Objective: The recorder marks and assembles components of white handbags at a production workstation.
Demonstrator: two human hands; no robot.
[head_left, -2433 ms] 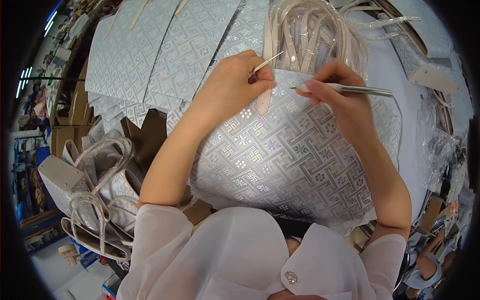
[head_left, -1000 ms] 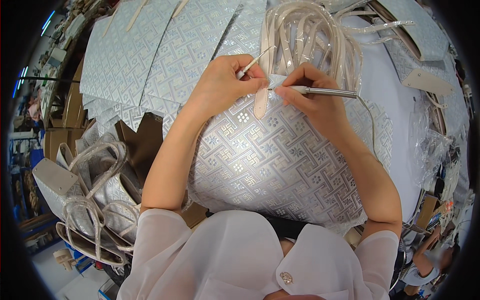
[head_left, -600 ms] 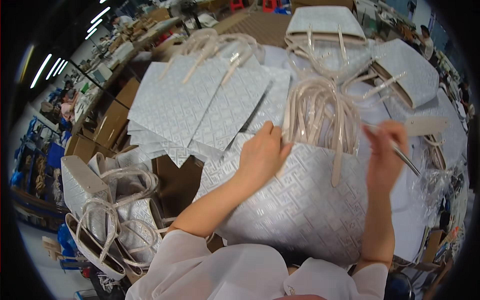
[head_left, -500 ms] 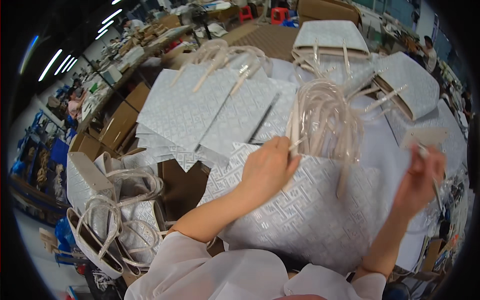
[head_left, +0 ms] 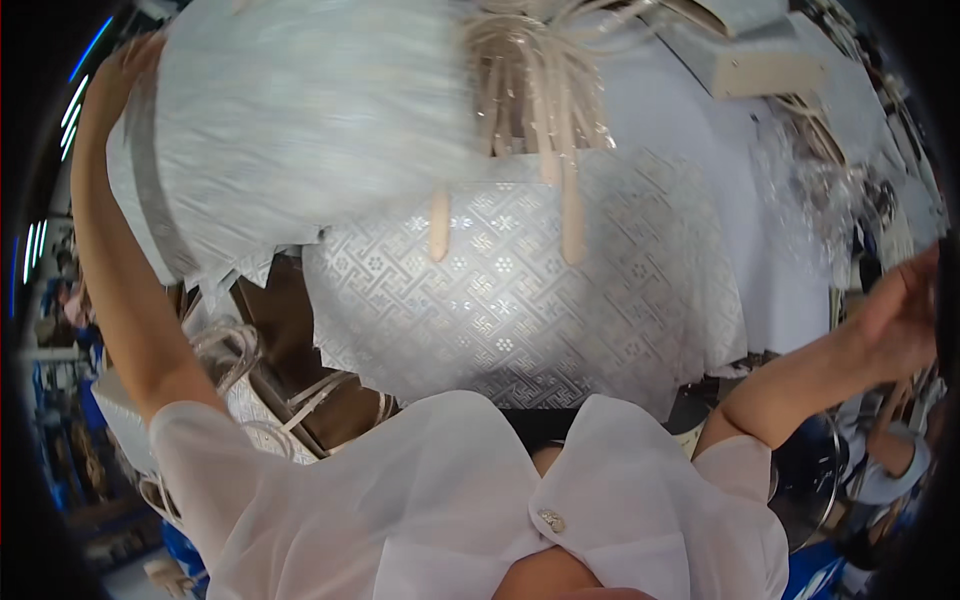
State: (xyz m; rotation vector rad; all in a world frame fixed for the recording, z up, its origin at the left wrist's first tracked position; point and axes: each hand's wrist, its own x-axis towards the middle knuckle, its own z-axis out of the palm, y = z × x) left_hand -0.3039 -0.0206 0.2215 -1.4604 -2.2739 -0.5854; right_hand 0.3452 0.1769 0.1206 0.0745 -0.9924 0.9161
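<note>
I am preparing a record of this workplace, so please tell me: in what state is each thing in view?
Near patterned panel: spread out, pattern up.
Strap ends: two, lying on that panel.
Upper-left material: blurred, layers unclear.
Strap bundle: looped, partly blurred.
Clear plastic: crumpled.
Light tubes: lit.
Left hand: at the upper-left material's edge, grip unclear.
Right hand: away from the panel, partly lost in the dark rim.

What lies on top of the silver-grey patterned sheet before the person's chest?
Two flat beige strap ends lie on the patterned sheet, near its upper edge. The large, blurred pale sheet at the left hand overlaps its upper-left part; anything there is hidden.
</note>
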